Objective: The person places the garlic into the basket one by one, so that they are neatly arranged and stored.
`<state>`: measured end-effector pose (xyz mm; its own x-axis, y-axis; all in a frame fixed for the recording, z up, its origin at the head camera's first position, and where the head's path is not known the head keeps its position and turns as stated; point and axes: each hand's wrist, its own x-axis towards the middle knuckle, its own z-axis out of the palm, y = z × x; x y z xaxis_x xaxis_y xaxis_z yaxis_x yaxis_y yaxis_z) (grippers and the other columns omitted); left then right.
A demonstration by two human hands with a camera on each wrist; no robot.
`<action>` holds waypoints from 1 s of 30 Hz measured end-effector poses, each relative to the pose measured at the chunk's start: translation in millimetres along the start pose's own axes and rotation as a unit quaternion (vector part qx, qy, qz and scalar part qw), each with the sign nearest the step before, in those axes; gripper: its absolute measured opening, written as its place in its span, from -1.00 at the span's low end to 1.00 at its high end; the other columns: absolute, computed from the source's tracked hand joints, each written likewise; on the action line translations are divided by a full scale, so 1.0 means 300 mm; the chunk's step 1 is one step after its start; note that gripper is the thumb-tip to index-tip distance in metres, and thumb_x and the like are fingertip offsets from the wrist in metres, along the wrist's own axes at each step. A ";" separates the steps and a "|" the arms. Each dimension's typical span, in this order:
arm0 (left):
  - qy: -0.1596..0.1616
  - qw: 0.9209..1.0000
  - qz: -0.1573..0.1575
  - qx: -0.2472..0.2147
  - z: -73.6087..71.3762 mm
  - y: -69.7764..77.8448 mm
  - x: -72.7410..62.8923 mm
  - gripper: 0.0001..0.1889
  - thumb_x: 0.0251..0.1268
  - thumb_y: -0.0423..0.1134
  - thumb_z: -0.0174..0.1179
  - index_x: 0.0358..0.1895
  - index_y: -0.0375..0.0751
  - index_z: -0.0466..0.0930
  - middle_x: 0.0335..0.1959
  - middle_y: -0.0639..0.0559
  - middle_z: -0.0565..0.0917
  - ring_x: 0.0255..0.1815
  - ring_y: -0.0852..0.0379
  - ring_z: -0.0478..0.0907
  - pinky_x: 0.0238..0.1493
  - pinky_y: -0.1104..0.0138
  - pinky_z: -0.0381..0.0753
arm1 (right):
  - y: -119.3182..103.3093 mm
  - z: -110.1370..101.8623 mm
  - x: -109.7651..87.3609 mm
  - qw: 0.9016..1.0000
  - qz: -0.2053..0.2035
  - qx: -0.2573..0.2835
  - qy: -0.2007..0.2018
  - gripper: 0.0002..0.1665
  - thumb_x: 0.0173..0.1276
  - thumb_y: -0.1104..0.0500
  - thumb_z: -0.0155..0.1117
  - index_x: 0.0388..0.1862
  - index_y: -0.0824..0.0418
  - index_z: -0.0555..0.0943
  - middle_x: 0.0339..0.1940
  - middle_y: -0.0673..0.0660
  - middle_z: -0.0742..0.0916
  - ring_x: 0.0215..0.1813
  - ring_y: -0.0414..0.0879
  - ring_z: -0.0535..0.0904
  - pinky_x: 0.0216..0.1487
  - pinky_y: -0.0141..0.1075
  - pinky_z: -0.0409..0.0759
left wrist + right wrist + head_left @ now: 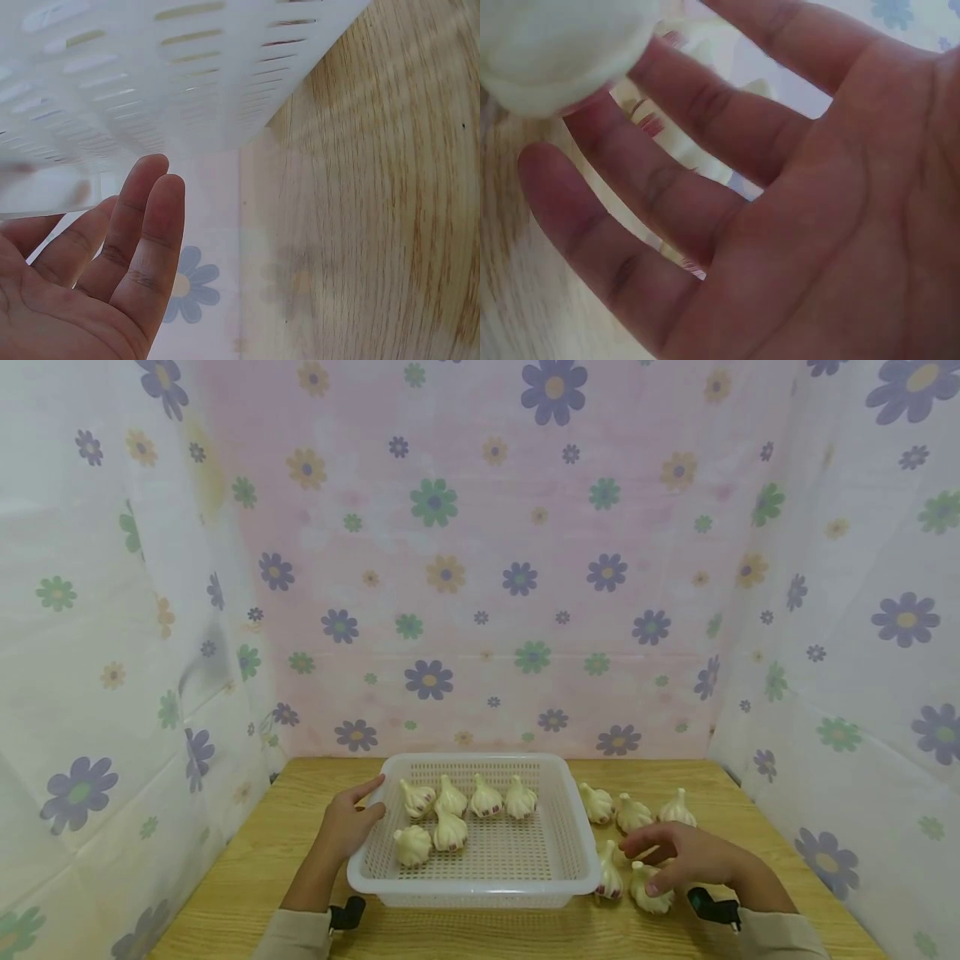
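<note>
A white plastic basket (480,893) with slotted walls holds several garlic bulbs (486,797), gathered in its back and left part. My left hand (351,820) rests at the basket's left rim; in the left wrist view its fingers (154,225) lie loosely extended by the slotted wall. Right of the basket, my right hand (693,856) hovers over a garlic bulb (649,893), thumb tip overlapping it. Its fingers are spread and slightly bent, and a bulb (562,52) appears close to the fingertips in the right wrist view. Another bulb (610,872) sits beside the basket's right wall.
Three more garlic bulbs (633,812) stand in a row behind my right hand. The wooden table (247,877) is enclosed by flower-patterned cloth (487,568) at the back and both sides. Dark wrist cameras (716,910) sit at both cuffs.
</note>
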<state>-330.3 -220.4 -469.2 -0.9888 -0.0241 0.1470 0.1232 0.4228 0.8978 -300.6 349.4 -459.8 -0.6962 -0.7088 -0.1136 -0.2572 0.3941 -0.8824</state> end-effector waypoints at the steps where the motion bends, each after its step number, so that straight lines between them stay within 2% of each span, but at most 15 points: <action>1: 0.000 1.000 0.000 0.000 0.000 0.001 0.000 -0.40 0.39 -0.24 0.18 0.52 0.08 0.45 0.50 -0.30 0.43 0.02 -0.07 0.75 -0.34 0.18 0.74 | 0.003 0.000 0.000 1.000 -0.001 -0.006 0.001 -0.33 0.39 0.26 0.37 0.45 0.37 0.46 0.36 0.45 0.59 0.34 0.13 0.61 0.18 -0.41 0.61; 6: 0.002 1.000 0.000 -0.002 -0.001 0.005 -0.001 -0.39 0.38 -0.25 0.18 0.51 0.06 0.45 0.48 -0.31 0.45 -0.03 -0.07 0.76 -0.35 0.16 0.75 | 0.016 -0.001 -0.002 0.999 0.001 -0.031 0.016 -0.36 0.37 0.24 0.40 0.39 0.39 0.51 0.31 0.42 0.63 0.30 0.02 0.64 0.20 -0.42 0.60; 12: 0.002 1.000 0.001 0.001 0.000 0.004 -0.003 -0.39 0.37 -0.24 0.18 0.51 0.05 0.45 0.46 -0.32 0.47 -0.01 -0.08 0.76 -0.35 0.16 0.76 | 0.024 -0.002 -0.010 0.997 0.024 -0.049 0.050 -0.44 0.38 0.18 0.41 0.31 0.35 0.60 0.31 0.44 0.62 0.29 0.19 0.62 0.14 -0.40 0.65; 18: 0.003 1.000 0.002 -0.001 0.002 0.005 0.000 -0.39 0.37 -0.26 0.18 0.51 0.04 0.45 0.44 -0.33 0.50 -0.03 -0.07 0.77 -0.36 0.16 0.76 | 0.045 -0.010 -0.023 0.991 0.056 -0.085 0.090 -0.51 0.39 0.11 0.43 0.23 0.31 0.67 0.25 0.37 0.68 0.21 0.26 0.65 0.07 -0.23 0.69; 22: 0.003 1.000 0.001 -0.002 0.002 0.007 0.000 -0.38 0.36 -0.26 0.18 0.51 0.03 0.45 0.42 -0.35 0.51 -0.06 -0.06 0.77 -0.36 0.16 0.76 | 0.056 -0.012 -0.033 0.990 0.062 -0.076 0.102 -0.48 0.41 0.10 0.40 0.25 0.36 0.64 0.22 0.36 0.69 0.12 0.09 0.67 -0.02 -0.25 0.68; 24: 0.004 1.000 0.001 0.000 0.002 0.008 -0.001 -0.38 0.36 -0.26 0.18 0.51 0.02 0.45 0.41 -0.35 0.51 -0.07 -0.05 0.77 -0.37 0.17 0.76 | 0.059 -0.013 -0.037 0.991 0.064 -0.054 0.100 -0.44 0.43 0.12 0.38 0.29 0.42 0.60 0.22 0.38 0.68 -0.09 -0.06 0.66 -0.12 -0.28 0.65; 26: 0.005 1.000 0.002 0.001 0.001 0.008 -0.002 -0.38 0.36 -0.27 0.18 0.51 0.01 0.45 0.42 -0.36 0.50 -0.08 -0.06 0.77 -0.37 0.16 0.77 | 0.063 -0.015 -0.041 0.992 0.061 -0.049 0.099 -0.41 0.45 0.13 0.35 0.32 0.48 0.55 0.23 0.42 0.67 -0.10 -0.12 0.64 -0.14 -0.32 0.64; 29: 0.006 1.000 0.001 0.002 0.002 0.008 -0.002 -0.38 0.36 -0.27 0.18 0.51 0.01 0.45 0.44 -0.35 0.49 -0.07 -0.07 0.77 -0.37 0.16 0.77 | 0.067 -0.018 -0.043 0.990 0.069 -0.060 0.106 -0.36 0.46 0.11 0.35 0.35 0.50 0.52 0.25 0.47 0.65 -0.02 0.03 0.69 -0.10 -0.32 0.65; 30: 0.005 1.000 0.001 0.002 0.002 0.007 -0.003 -0.38 0.36 -0.27 0.18 0.51 0.02 0.45 0.45 -0.35 0.48 -0.06 -0.07 0.77 -0.37 0.16 0.77 | 0.067 -0.019 -0.043 0.989 0.070 -0.073 0.110 -0.35 0.45 0.10 0.36 0.35 0.50 0.52 0.25 0.48 0.65 0.10 0.13 0.68 -0.05 -0.31 0.66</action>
<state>-329.3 -218.9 -467.8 -0.9876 -0.0330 0.1536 0.1251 0.4265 0.8958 -300.7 369.9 -473.4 -0.8567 -0.5031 -0.1137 -0.2304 0.5705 -0.7883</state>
